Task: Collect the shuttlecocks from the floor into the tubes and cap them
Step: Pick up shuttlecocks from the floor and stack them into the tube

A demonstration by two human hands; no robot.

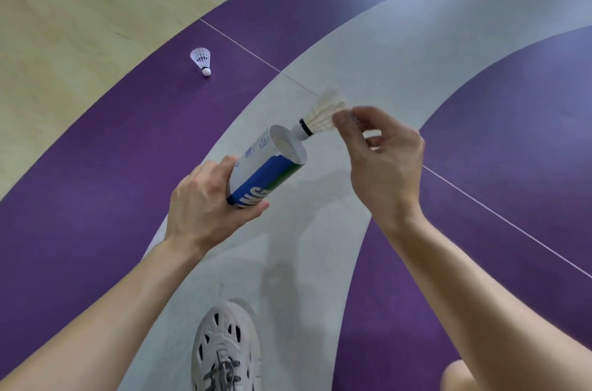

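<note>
Head view: a white, blue and green tube [267, 168] is gripped in the left hand [205, 208], with fingers and thumb curled round its lower part. The tube is held tilted, its uncapped mouth turned up and to the right; the white inner wall is visible. A feather shuttlecock [322, 120] is pinched at its skirt by the thumb and fingertips of the right hand [384, 163]. Its cork end, ringed by a black band, is pointed down-left and sits at the rim of the tube mouth; the feathers are outside the tube. A second shuttlecock [201, 60], white, is seen lying on the floor [96, 173], on a purple band near the edge of the wood-toned area, well apart from both hands. A white perforated shoe [226, 349] is noted on the grey band at the lower edge.
</note>
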